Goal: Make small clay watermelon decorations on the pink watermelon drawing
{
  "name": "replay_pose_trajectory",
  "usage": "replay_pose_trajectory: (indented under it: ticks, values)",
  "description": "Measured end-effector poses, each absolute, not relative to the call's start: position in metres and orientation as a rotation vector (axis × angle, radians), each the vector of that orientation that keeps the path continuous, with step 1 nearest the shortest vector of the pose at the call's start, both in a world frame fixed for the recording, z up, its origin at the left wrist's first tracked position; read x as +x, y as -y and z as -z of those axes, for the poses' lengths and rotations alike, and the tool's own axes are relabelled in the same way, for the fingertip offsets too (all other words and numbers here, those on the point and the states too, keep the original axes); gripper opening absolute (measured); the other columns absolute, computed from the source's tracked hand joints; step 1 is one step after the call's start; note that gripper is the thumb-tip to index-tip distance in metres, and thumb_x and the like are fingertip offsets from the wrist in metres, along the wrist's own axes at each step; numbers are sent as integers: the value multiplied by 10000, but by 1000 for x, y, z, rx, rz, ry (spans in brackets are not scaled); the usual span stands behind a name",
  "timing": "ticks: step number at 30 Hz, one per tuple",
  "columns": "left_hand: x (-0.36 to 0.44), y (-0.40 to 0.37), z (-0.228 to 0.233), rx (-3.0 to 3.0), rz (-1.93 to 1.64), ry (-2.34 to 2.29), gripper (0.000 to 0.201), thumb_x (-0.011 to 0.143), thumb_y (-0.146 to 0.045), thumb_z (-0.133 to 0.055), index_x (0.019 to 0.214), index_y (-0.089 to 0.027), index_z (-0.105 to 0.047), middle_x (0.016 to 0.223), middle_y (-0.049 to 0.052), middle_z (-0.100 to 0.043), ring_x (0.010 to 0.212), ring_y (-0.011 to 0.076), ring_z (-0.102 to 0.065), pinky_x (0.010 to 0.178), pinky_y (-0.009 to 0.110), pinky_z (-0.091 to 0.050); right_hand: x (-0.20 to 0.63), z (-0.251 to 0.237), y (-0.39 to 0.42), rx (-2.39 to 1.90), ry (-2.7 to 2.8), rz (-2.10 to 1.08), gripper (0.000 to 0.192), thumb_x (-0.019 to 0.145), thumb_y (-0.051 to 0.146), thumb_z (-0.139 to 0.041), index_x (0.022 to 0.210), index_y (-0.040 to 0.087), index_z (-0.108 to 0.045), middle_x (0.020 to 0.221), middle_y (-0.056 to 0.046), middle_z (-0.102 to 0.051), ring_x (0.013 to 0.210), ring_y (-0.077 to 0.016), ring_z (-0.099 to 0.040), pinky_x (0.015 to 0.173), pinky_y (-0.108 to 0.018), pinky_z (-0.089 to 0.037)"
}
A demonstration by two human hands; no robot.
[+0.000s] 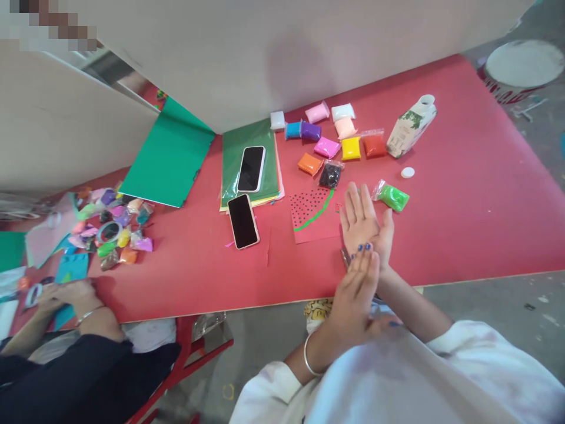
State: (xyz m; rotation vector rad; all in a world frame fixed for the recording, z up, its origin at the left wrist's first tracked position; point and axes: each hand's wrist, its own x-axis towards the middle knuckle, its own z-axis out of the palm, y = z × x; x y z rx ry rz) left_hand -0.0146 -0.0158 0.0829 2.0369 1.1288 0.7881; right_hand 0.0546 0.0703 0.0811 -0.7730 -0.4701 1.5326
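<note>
My right hand (pixel 362 227) is palm up, its fingers stretched out and thumb apart, over the front edge of the red table. Across its heel lie the straight fingertips of my left hand (pixel 353 303), palm down. Whatever may be between the palms is hidden. Just behind my right hand is a red sheet (pixel 311 213) with black dots and a green curved strip, like a watermelon slice. A green clay packet (pixel 394 197) lies to the right of my fingers. A black clay packet (pixel 331 175) touches the sheet's top.
Several coloured clay packets (pixel 351 148) lie behind, beside a carton (pixel 410 126) and its white cap (pixel 407 172). Two phones (pixel 243 222) rest at or on a green paper stack (pixel 232 156). At left, a co-worker's hands (pixel 66 294) are near a clay pile (pixel 126 235).
</note>
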Motion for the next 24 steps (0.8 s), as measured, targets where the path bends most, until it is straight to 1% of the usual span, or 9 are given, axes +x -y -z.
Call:
replay_pose_trajectory:
  ticks: [3,5,9,11,13,16,19,22,24]
  values:
    - [-14,14,-86,2029,-799,-1183,852,886,-668,-282,1515,-128,-84,1534,198,-278,1443,320,-210,1137,506,-324,55,-84,-68,-754,492,-1644,614,883,672,-231,1341,353,-487,1491,54,-400,1430,-157,-260,1180,-430,-206]
    - [-14,12,-87,2031,-790,-1281,812,909,-636,-257,1513,-121,-86,1532,200,-280,1441,312,-223,1139,513,-318,56,-86,-68,-737,480,-1620,617,901,652,-198,1357,341,-473,1490,49,-402,1427,-156,-267,1186,-428,-192]
    - [-13,10,-89,2136,-766,-1167,945,843,-724,-291,1507,-80,-97,1495,221,-347,1414,323,-292,1130,489,-352,59,-88,-72,-757,439,-1486,624,900,655,-157,1355,363,-466,1496,81,-383,1426,-133,-264,1199,-400,-161]
    - [-14,8,-89,2125,-800,-1156,939,832,-747,-209,1507,-99,-129,1490,204,-366,1409,307,-310,1128,471,-363,58,-89,-71,-754,451,-1543,620,889,670,-185,1340,369,-484,1485,72,-404,1425,-147,-269,1198,-410,-168]
    - [-16,8,-87,2090,-812,-1270,912,840,-734,-150,1507,-113,-143,1495,191,-364,1414,296,-301,1138,473,-347,57,-91,-68,-731,473,-1600,626,889,670,-195,1329,351,-505,1474,50,-425,1427,-162,-268,1198,-422,-162]
    - [-16,11,-85,2122,-751,-1366,918,849,-726,-204,1510,-96,-109,1497,200,-356,1422,309,-275,1151,482,-324,59,-94,-67,-741,492,-1529,626,892,667,-175,1311,356,-520,1485,62,-407,1438,-157,-237,1198,-421,-151]
    - [-15,13,-84,2209,-793,-1167,902,872,-701,-237,1510,-81,-86,1489,201,-370,1416,296,-293,1142,450,-350,61,-96,-68,-771,489,-1460,606,876,686,-211,1317,390,-502,1500,91,-373,1442,-147,-221,1194,-412,-172]
    - [-17,10,-84,2195,-869,-1150,824,909,-646,-233,1507,-89,-121,1487,191,-377,1415,283,-303,1133,456,-365,62,-98,-68,-785,490,-1561,618,879,679,-208,1333,373,-495,1478,72,-413,1427,-163,-267,1187,-429,-204]
    - [-19,9,-84,2185,-844,-1238,758,935,-579,-291,1501,-93,-156,1480,186,-390,1406,281,-323,1128,473,-369,63,-98,-68,-781,483,-1577,629,894,658,-170,1323,351,-513,1464,60,-436,1422,-169,-280,1189,-438,-198]
